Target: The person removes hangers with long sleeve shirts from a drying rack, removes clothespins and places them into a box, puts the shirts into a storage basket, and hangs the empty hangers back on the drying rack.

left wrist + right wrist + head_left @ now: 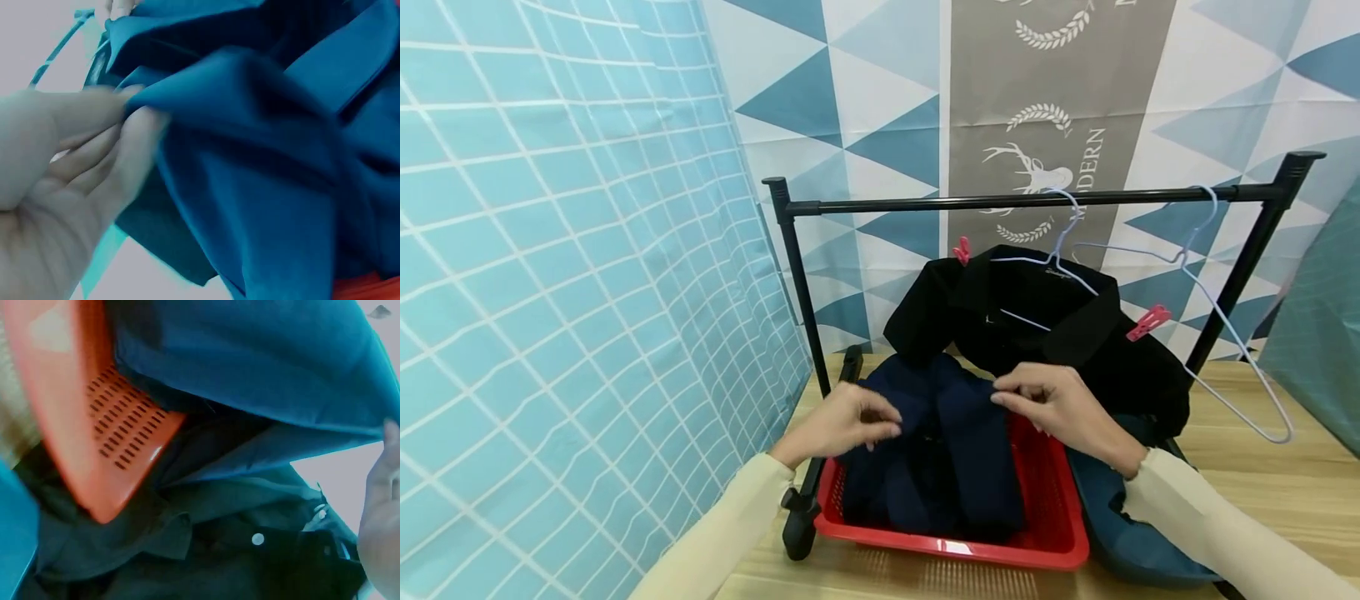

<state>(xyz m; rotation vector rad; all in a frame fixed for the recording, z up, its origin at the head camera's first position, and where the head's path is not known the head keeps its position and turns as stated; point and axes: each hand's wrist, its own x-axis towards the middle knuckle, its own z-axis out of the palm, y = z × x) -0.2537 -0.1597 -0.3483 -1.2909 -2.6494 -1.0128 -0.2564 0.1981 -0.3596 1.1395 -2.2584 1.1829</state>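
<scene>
Two cream sleeves (1210,508) are seen reaching in from the lower corners of the frame, on either side of a red basket (951,547) set on a wooden desk (1262,479). A teal-blue item (1105,512) is placed just right of the basket, its form partly hidden by the right sleeve. In the basket, at lower centre, a navy garment (973,467) is gathered between the two hands, its longer run carried up the frame from the basket's near rim toward the back. Its left edge is pinched by the fingers of the left hand (846,421), and its upper right edge by the thumb and fingers of the right hand (1060,408). From the left fingers the cloth is spread rightward; from the right fingers it is spread leftward and down, so neither hand is clearly favoured for nearness. Beyond, right of centre, a black shirt (1127,358) is hung on a pale hanger and marked by pink clips (1150,322); to it the right hand is the nearer. A bare hanger (1213,204) is hooked at right on the black rail (925,203), backed by a triangle-patterned wall (880,108).
</scene>
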